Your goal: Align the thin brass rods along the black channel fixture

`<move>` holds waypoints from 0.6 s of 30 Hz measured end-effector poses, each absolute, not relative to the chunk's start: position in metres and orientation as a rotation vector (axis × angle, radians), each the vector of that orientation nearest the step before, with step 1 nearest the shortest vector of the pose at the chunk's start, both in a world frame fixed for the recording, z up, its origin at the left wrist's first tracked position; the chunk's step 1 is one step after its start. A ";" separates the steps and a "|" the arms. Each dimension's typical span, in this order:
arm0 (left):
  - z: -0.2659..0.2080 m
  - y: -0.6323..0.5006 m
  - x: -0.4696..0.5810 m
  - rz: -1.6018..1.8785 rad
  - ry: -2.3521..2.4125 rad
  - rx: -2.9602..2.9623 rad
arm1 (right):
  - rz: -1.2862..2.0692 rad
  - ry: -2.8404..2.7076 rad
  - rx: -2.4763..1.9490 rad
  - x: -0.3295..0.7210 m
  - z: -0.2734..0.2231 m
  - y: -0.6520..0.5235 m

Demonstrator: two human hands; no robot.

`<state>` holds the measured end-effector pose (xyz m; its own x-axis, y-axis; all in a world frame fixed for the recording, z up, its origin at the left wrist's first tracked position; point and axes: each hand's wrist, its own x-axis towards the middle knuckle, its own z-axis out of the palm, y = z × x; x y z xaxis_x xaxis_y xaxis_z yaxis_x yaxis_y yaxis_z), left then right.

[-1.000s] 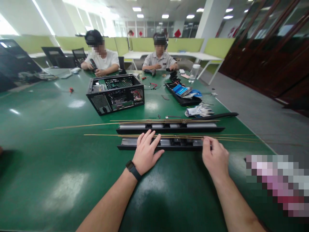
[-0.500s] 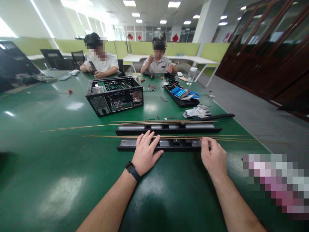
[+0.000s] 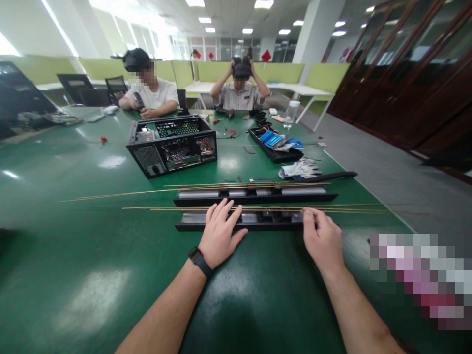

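Observation:
Two long black channels with pale insides lie crosswise before me, the near channel (image 3: pixel 254 227) and the far channel (image 3: pixel 258 199). Thin golden rods (image 3: pixel 140 208) run along the near one and stick out past both of its ends. My left hand (image 3: pixel 220 233), fingers spread, rests flat over the near channel and its rods. At the channel's right end, the thumb and index finger of my right hand (image 3: pixel 322 239) pinch a golden rod; whether they hold more than one is hard to see. More golden rods (image 3: pixel 110 195) lie across the far channel.
Beyond the channels stands an open black computer case (image 3: pixel 171 147). To its right are a black tray (image 3: pixel 276 155) with blue parts, white gloves (image 3: pixel 300 169), a dark strip (image 3: pixel 335 176) and a clear jug (image 3: pixel 291 114). Two people sit across the green table (image 3: pixel 92 255).
The person opposite has raised both hands to their head. My hands stay in nearly the same place on the channel and rods; the view has shifted slightly.

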<state>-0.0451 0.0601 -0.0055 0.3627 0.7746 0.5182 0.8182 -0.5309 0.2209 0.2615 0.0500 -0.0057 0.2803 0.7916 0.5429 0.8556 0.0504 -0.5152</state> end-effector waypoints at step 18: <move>-0.006 0.060 -0.046 -0.907 -1.487 -2.537 | -0.033 -1.691 -1.585 0.249 -0.008 0.047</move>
